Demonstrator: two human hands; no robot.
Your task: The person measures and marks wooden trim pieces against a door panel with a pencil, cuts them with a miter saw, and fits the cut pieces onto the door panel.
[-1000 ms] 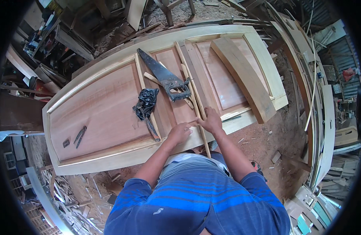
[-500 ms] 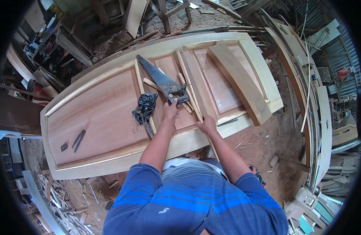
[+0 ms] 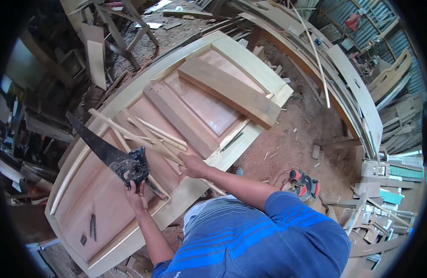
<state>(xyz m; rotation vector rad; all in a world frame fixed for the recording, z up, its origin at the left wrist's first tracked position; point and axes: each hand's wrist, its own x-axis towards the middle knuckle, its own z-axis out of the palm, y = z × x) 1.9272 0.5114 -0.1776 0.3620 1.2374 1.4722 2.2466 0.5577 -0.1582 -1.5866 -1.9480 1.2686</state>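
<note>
A wood-panelled door (image 3: 190, 189) lies flat before me. My left hand (image 3: 136, 198) is closed round the handle of a handsaw (image 3: 96, 144), whose dark blade points up and to the left. Close by the saw handle is a crumpled black plastic bag (image 3: 139, 156), partly overlapped by it. My right hand (image 3: 193, 166) grips the near end of a thin wooden strip (image 3: 164, 151), which slants away to the left across the door. Several other thin sticks (image 3: 164, 135) lie under and beside it.
A thick curved timber (image 3: 227, 92) and a flat wooden bar (image 3: 178, 119) rest on the door's far right. Pincers (image 3: 93, 227) and a small metal piece (image 3: 83, 238) lie at its left end. A red power tool (image 3: 299, 184) sits on the floor to the right. Long boards (image 3: 310, 88) stand beyond.
My view has swung, turning the door in the picture. My left hand has carried the handsaw left, beside the black bag. My right hand now has a strip tilted leftward.
</note>
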